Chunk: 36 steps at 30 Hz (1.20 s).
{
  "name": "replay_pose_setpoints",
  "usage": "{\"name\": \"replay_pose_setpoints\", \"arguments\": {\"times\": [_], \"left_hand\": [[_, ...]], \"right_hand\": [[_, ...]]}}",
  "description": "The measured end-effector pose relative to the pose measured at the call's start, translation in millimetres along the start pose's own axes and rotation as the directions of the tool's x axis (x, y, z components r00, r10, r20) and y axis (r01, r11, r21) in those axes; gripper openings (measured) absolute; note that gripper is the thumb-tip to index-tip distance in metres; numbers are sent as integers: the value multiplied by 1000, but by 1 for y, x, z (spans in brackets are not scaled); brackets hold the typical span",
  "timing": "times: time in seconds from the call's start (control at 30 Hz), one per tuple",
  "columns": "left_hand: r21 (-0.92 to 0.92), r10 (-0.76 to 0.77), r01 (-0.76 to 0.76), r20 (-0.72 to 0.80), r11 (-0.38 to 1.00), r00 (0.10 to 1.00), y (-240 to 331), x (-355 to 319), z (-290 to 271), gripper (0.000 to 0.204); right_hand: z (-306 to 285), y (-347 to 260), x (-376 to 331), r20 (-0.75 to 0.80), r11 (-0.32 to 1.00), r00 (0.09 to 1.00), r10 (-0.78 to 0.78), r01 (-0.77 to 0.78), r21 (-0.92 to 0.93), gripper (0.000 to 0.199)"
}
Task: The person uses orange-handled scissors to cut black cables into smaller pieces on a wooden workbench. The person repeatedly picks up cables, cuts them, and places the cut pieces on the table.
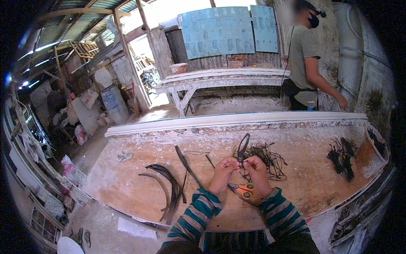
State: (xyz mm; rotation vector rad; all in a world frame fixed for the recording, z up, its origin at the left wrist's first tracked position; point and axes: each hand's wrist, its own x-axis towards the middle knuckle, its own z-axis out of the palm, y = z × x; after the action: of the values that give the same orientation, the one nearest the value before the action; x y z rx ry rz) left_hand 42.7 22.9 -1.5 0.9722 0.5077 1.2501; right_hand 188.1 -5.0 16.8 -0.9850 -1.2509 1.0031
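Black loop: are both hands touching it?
Touching. The head view shows the left hand and right hand pinching the base of the black loop, which stands up between their fingertips.

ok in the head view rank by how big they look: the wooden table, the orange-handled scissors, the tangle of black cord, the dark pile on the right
1. wooden table, by far the largest.
2. tangle of black cord.
3. dark pile on the right; it looks only slightly smaller than the tangle, and the fisheye rim makes that unsure.
4. orange-handled scissors, partly hidden by the hands.

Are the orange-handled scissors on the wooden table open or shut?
Cannot tell: the orange-handled scissors lie under the right hand, and only the handles show.
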Motion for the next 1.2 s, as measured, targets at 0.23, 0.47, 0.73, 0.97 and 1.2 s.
{"name": "replay_pose_setpoints", "arguments": {"times": [0.23, 0.47, 0.73, 0.97, 1.2], "left_hand": [[30, -77, 77, 12, 997, 997, 0, 1, -4, 12], [93, -124, 123, 9, 988, 992, 4, 2, -7, 15], [122, -97, 91, 46, 988, 994, 13, 1, -7, 25], [72, -153, 145, 111, 987, 982, 21, 0, 1, 33], [98, -101, 92, 86, 991, 991, 17, 0, -2, 31]], "right_hand": [[-2, 0, -1, 132, 542, 738, -662, 593, -595, 12], [-6, -9, -1, 298, 448, 666, -684, 705, -549, 16], [-5, -3, -1, 428, 580, 745, -512, 667, -467, 22], [-7, -2, 2, 329, 660, 787, -521, 617, -430, 13], [-6, -4, 2, 279, 681, 819, -501, 572, -457, 12]]}}
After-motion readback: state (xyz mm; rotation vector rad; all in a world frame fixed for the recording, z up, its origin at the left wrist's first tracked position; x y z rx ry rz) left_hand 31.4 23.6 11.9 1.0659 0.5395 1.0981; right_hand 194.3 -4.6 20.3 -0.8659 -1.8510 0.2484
